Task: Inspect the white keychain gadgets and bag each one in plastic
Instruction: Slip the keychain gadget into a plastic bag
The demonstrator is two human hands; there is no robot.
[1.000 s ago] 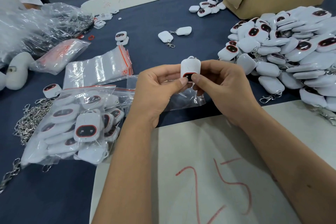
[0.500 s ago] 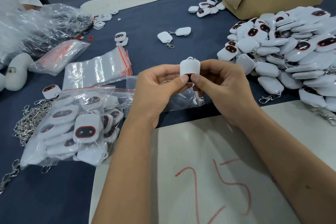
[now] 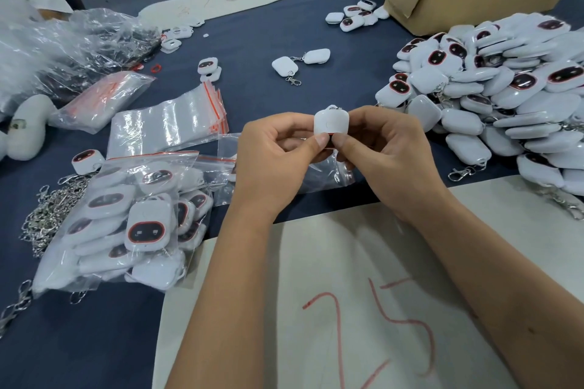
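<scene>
— what sort of place is shown?
— a small packing workshop is indicated. a dark blue cloth-covered work table (image 3: 252, 41) is spread with a large heap of identical white plastic keychain gadgets (image 3: 493, 95).
— what else points to it?
— a stack of clear zip bags with red seals (image 3: 167, 123), a pile of loose silver metal clasps (image 3: 50, 215) and an open brown cardboard carton (image 3: 474, 0) are laid out, and "25" is marked in red on a pale sheet (image 3: 316, 309).
</scene>
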